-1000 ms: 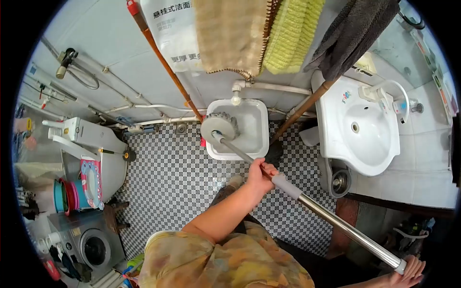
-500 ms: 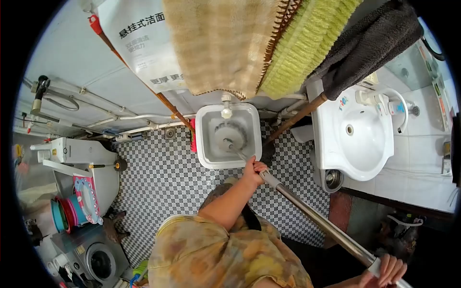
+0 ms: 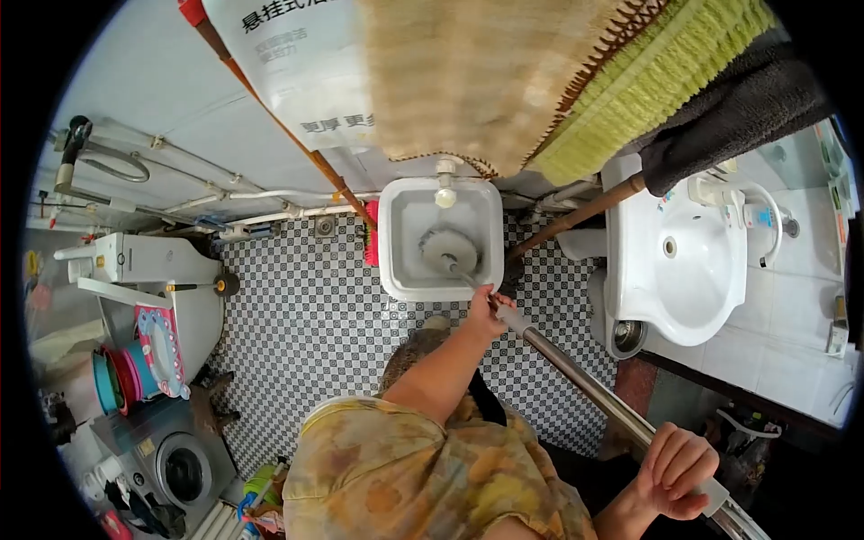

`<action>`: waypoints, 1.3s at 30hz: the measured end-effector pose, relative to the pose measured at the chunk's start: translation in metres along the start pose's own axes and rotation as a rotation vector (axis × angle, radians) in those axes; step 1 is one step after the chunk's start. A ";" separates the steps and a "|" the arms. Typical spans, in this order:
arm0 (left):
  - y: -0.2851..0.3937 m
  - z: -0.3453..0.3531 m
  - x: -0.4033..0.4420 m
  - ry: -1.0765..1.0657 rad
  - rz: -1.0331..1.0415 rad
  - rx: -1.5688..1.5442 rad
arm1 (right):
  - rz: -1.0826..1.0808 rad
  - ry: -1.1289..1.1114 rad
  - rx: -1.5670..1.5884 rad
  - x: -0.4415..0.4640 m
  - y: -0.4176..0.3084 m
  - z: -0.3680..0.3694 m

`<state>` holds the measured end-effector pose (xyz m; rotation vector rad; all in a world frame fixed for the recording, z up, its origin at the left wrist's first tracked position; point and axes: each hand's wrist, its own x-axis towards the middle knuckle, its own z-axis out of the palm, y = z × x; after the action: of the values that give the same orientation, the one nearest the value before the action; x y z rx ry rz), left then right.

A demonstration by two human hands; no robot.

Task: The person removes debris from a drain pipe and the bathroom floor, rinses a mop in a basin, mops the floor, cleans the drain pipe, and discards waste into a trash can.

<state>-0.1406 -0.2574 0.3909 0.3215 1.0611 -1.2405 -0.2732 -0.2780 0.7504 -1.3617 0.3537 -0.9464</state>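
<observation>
Here, left grip (image 3: pixel 487 311) clasps mop (image 3: pixel 580 382); right grip (image 3: pixel 679 470) unclear; tap (image 3: pixel 445 186) overhangs basin (image 3: pixel 387 243), towels (image 3: pixel 468 81) hanging beyond.

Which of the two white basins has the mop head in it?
The squarish basin below the wall tap; the mop head is inside it, whereas the rounded washbasin on the right has none.

Loose top (image 3: pixel 414 472), blotched yellow, orange, brown; forearms (image 3: pixel 447 364) bare; trouser leg (image 3: pixel 414 358) mottled brownish.
</observation>
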 end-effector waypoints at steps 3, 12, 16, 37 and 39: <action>0.003 -0.002 -0.002 0.084 -0.071 0.152 | -0.001 0.013 0.006 -0.011 -0.003 -0.016; 0.131 -0.009 0.045 0.249 0.666 1.987 | -0.051 -0.064 0.074 -0.026 -0.012 -0.026; 0.119 0.098 -0.038 0.317 1.311 1.773 | -0.039 -0.035 0.044 -0.025 -0.012 -0.021; 0.149 0.135 0.002 0.357 1.085 2.374 | -0.019 -0.065 0.018 -0.009 -0.007 -0.001; 0.148 0.134 0.000 0.386 1.099 2.355 | -0.021 -0.068 0.027 -0.010 -0.006 -0.001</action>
<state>0.0529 -0.3006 0.4113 2.4810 -0.8931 -0.7148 -0.2818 -0.2710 0.7531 -1.3715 0.2740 -0.9167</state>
